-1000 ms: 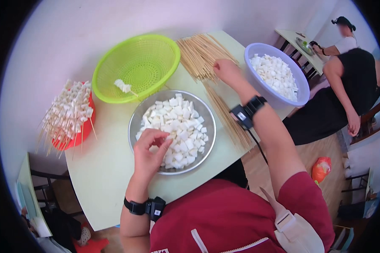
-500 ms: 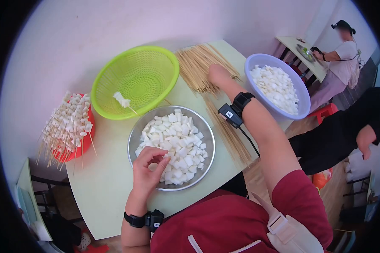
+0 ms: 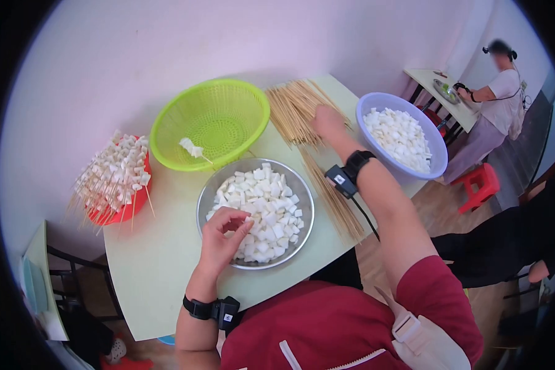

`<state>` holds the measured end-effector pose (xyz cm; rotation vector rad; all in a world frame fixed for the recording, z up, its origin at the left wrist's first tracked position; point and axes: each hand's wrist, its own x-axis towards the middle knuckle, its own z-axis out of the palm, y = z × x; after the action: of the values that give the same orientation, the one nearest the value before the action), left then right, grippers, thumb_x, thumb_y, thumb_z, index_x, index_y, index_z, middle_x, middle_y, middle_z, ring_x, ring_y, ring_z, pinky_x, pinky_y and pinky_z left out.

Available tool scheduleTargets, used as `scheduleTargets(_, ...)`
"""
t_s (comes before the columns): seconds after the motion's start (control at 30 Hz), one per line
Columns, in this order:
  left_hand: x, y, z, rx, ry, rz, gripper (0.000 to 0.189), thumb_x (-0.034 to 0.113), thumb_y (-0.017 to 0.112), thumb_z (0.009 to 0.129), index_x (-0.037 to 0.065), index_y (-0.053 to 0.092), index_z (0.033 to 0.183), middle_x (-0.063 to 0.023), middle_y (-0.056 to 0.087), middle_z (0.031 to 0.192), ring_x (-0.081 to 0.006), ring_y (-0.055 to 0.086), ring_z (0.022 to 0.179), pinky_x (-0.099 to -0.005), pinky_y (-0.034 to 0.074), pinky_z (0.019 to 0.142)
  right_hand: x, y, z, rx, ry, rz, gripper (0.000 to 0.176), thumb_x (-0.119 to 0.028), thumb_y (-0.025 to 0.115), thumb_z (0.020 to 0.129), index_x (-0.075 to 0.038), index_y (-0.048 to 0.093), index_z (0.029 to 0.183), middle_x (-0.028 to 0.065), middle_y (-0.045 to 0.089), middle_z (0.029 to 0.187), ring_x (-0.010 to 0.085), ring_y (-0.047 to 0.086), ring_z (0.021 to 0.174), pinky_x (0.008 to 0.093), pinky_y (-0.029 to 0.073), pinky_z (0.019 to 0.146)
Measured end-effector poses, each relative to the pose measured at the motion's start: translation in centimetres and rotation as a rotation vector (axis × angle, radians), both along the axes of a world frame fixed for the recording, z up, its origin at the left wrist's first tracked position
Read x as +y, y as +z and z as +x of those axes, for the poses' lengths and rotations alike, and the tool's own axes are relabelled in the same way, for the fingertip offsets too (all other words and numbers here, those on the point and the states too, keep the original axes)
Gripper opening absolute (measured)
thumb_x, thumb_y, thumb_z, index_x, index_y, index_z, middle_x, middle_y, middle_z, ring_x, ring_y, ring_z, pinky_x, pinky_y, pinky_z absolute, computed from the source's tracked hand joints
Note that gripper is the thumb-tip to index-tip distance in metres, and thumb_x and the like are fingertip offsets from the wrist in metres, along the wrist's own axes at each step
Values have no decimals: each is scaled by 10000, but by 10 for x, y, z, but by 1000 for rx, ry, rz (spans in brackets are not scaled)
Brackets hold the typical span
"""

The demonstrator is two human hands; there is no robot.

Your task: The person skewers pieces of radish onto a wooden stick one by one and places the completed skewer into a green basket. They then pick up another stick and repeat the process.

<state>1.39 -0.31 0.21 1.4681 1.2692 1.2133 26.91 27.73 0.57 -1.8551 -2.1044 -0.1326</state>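
Over the left edge of a steel bowl (image 3: 201,216) full of white chunks (image 3: 265,213), my left hand (image 3: 225,239) is closed in a pinch on a white chunk at its fingertips. My right hand (image 3: 328,123) reaches to the pile of wooden skewers (image 3: 291,111) at the back of the table; its fingers are curled down and what they hold, if anything, is hidden. A second bundle of skewers (image 3: 333,196) lies between the bowl and my right forearm. One skewer with white pieces (image 3: 192,148) rests in the green basket (image 3: 213,117).
On the left, a red container (image 3: 143,200) holds many loaded skewers (image 3: 114,172). A lavender basin (image 3: 439,154) of white chunks stands at the right. Beyond are a red stool (image 3: 478,185), a person (image 3: 502,92) at another table (image 3: 428,80), and a dark-clothed person (image 3: 493,246) at right.
The view has shifted slightly, so the table items appear moved. My left hand stays pinched at the bowl and my right hand stays at the skewers. The dark-clothed person at right has moved.
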Motion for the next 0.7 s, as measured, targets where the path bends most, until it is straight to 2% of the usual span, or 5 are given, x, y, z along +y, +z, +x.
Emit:
scheduleTargets(0.23, 1, -6, 0, 32, 25, 88, 120, 51, 661, 808, 10, 632, 917, -60, 592, 869, -115, 588, 742, -231, 492, 683, -143, 61, 47, 495, 126, 379, 120, -152, 603, 798, -37, 587, 827, 120, 632, 737, 225, 620, 642, 319, 485, 586)
scheduleTargets(0.33, 1, -7, 1, -4, 24, 69, 112, 55, 656, 814, 10, 634, 915, -64, 600, 875, -115, 588, 744, -231, 492, 684, -191, 39, 79, 693, 99, 352, 114, -138, 619, 798, -31, 590, 826, 97, 615, 685, 172, 594, 596, 281, 473, 571)
scheduleTargets(0.4, 2, -10, -2, -3, 6, 56, 113, 59, 650, 823, 6, 630, 921, -57, 602, 880, -106, 585, 742, -227, 484, 683, -215, 11, 95, 894, 48, 109, 115, -135, 607, 812, -24, 595, 838, 79, 609, 661, 143, 570, 572, 265, 463, 558)
scheduleTargets(0.53, 2, -13, -2, -40, -8, 38, 141, 63, 641, 835, -4, 620, 958, -32, 597, 874, -88, 573, 733, -215, 465, 681, -254, -12, 105, 536, -135, 70, 143, -153, 605, 811, -20, 601, 863, 85, 621, 743, 162, 584, 599, 279, 473, 583)
scheduleTargets(0.7, 2, -10, -2, -152, -8, -10, 164, 38, 617, 848, -24, 605, 999, -45, 607, 887, -100, 591, 769, -223, 484, 708, -240, -12, 97, 292, 25, 53, 226, -229, 607, 802, -27, 603, 904, 118, 593, 921, 290, 597, 818, 385, 478, 726)
